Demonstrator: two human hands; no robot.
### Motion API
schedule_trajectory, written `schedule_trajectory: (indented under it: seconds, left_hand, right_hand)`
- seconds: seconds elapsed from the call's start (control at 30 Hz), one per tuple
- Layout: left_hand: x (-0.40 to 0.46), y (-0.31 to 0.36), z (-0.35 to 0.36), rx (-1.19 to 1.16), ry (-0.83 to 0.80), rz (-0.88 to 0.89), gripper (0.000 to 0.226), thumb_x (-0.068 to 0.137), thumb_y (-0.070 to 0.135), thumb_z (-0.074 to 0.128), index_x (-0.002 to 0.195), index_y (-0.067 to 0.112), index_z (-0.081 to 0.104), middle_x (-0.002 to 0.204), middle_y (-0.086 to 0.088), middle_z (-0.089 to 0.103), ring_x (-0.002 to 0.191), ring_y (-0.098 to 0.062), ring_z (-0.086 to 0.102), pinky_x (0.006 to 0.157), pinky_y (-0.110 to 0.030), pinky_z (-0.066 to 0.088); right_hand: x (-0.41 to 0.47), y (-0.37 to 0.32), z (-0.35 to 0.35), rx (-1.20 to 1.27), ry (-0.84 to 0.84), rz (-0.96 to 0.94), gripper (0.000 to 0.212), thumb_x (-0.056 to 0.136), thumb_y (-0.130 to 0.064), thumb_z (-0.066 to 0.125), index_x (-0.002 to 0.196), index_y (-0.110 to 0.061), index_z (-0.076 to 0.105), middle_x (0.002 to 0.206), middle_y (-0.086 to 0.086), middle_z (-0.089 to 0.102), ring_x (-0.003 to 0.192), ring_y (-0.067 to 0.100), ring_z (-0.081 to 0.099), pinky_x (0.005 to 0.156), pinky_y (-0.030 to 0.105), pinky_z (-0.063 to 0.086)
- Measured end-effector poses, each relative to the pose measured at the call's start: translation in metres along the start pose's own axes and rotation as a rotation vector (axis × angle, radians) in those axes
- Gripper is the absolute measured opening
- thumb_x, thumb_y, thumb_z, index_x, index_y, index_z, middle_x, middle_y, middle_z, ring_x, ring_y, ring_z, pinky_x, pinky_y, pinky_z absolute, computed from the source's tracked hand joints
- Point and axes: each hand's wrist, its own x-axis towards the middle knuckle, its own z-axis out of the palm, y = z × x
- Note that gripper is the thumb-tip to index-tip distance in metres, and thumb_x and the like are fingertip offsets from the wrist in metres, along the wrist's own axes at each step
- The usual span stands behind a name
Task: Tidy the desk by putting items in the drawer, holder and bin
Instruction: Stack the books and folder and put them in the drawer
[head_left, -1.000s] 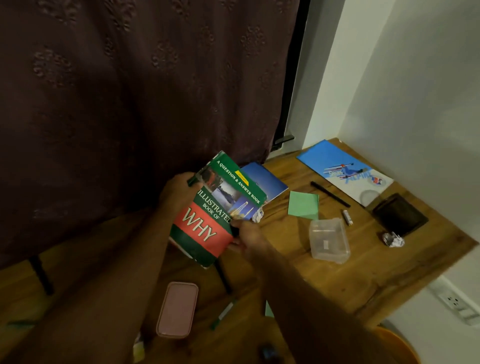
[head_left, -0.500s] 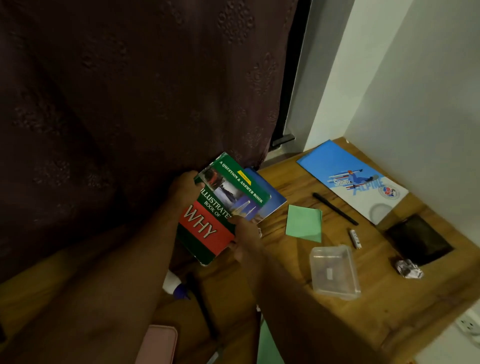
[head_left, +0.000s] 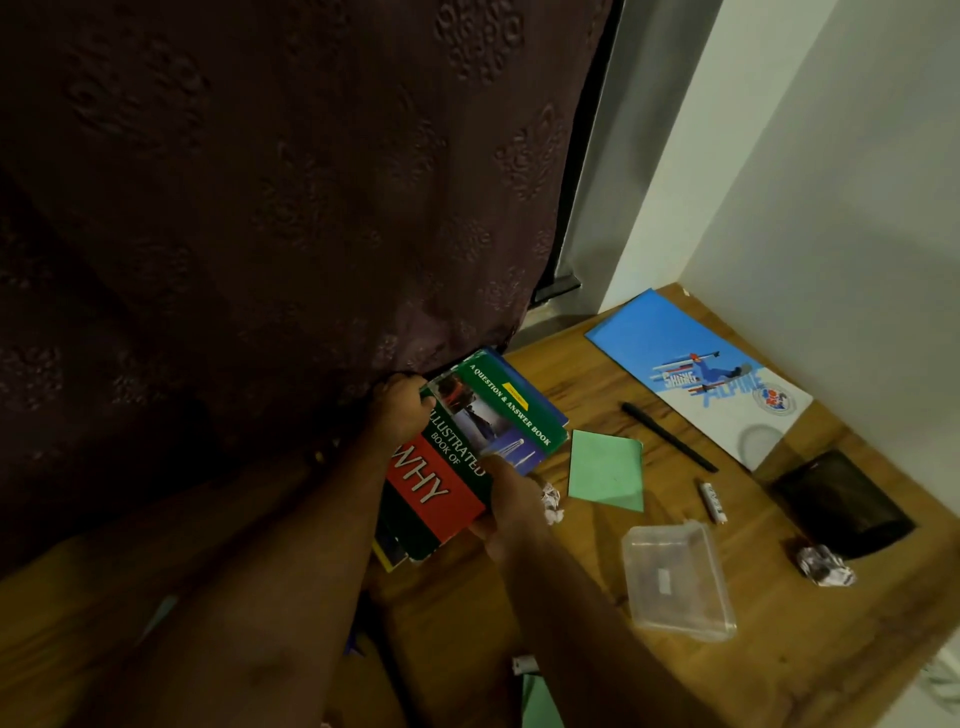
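Observation:
A green and red book titled "Illustrated Book of Why" (head_left: 470, 447) lies low over the wooden desk (head_left: 519, 613), on top of a blue book whose edge shows at its far side. My left hand (head_left: 400, 410) grips the book's far left edge by the curtain. My right hand (head_left: 511, 506) holds its near right edge, thumb on the cover. A crumpled paper ball (head_left: 551, 501) lies just right of my right hand.
A green paper sheet (head_left: 605, 470), black pen (head_left: 667, 435), small white tube (head_left: 711, 501), clear plastic box (head_left: 675, 579), blue skiing folder (head_left: 696, 374), dark wallet (head_left: 841, 501) and another crumpled paper (head_left: 823, 566) lie on the desk. A dark curtain (head_left: 260, 208) hangs at left; white wall at right.
Both hands have moved the book right and down, over the blue book. The view has shifted, so the pink case and marker near the front are out of sight.

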Motion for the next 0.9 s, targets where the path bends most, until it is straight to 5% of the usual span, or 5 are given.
schedule_trajectory:
  seconds: [0.17, 0.4, 0.53, 0.7, 0.9]
  left_hand:
    - [0.011, 0.001, 0.002, 0.037, -0.018, -0.03, 0.03, 0.092, 0.032, 0.055, 0.117, 0.016, 0.062, 0.122, -0.015, 0.058, 0.115, -0.035, 0.051, 0.098, -0.044, 0.044]
    - [0.014, 0.003, -0.005, -0.058, -0.029, -0.042, 0.035, 0.087, 0.03, 0.062, 0.12, 0.016, 0.061, 0.121, -0.012, 0.063, 0.11, -0.033, 0.057, 0.093, -0.042, 0.049]
    - [0.009, 0.007, -0.017, -0.08, -0.066, -0.012, 0.022, 0.089, 0.034, 0.058, 0.1, 0.018, 0.065, 0.105, -0.01, 0.067, 0.093, -0.028, 0.062, 0.085, -0.041, 0.053]
    - [-0.008, 0.025, -0.037, -0.093, -0.067, 0.077, 0.027, 0.091, 0.028, 0.058, 0.115, 0.015, 0.061, 0.107, -0.009, 0.063, 0.098, -0.027, 0.061, 0.085, -0.035, 0.05]
    - [-0.031, 0.028, -0.063, -0.091, -0.157, 0.206, 0.022, 0.091, 0.026, 0.057, 0.11, 0.018, 0.064, 0.099, -0.007, 0.067, 0.087, -0.023, 0.063, 0.078, -0.035, 0.054]
  right_hand:
    - [0.005, -0.007, 0.002, -0.013, 0.006, -0.006, 0.018, 0.093, -0.027, 0.06, 0.101, -0.011, 0.055, 0.094, 0.012, 0.07, 0.085, 0.026, 0.069, 0.091, 0.044, 0.054]
    - [0.006, -0.006, -0.003, -0.008, 0.023, -0.04, 0.032, 0.092, -0.029, 0.061, 0.115, -0.007, 0.053, 0.098, 0.014, 0.07, 0.083, 0.026, 0.069, 0.064, 0.033, 0.053]
    - [0.001, -0.006, -0.001, -0.01, 0.032, -0.033, 0.029, 0.093, -0.029, 0.06, 0.111, -0.008, 0.055, 0.099, 0.015, 0.07, 0.086, 0.028, 0.069, 0.075, 0.04, 0.056]
    - [-0.012, 0.003, 0.001, 0.018, 0.035, -0.013, 0.029, 0.093, -0.031, 0.06, 0.112, -0.01, 0.055, 0.104, 0.017, 0.07, 0.091, 0.032, 0.07, 0.088, 0.05, 0.055]
    - [-0.038, 0.021, 0.002, 0.026, 0.013, 0.048, 0.031, 0.091, -0.031, 0.062, 0.114, -0.011, 0.056, 0.107, 0.018, 0.069, 0.099, 0.036, 0.067, 0.091, 0.055, 0.053]
